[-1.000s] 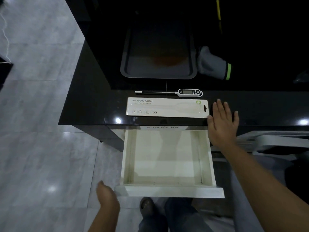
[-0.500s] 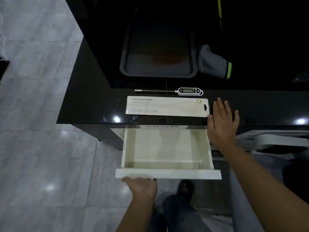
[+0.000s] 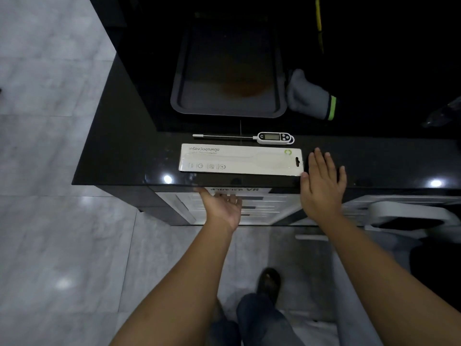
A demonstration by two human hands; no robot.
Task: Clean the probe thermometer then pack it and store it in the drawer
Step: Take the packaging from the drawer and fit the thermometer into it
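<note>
The white probe thermometer lies on the black counter, its thin probe pointing left. Just in front of it lies its flat white pack, empty. Below the counter edge the white drawer is pushed in. My left hand is pressed flat against the drawer front, fingers spread. My right hand rests flat on the counter's front edge, just right of the pack, holding nothing.
A dark baking tray with a brown stain sits behind the thermometer. A grey oven glove with a green cuff lies to its right. A white chair stands at the right. Grey tiled floor lies to the left.
The drawer was open and empty; my left hand came up to its front and pushed it in under the counter. My right hand stayed put.
</note>
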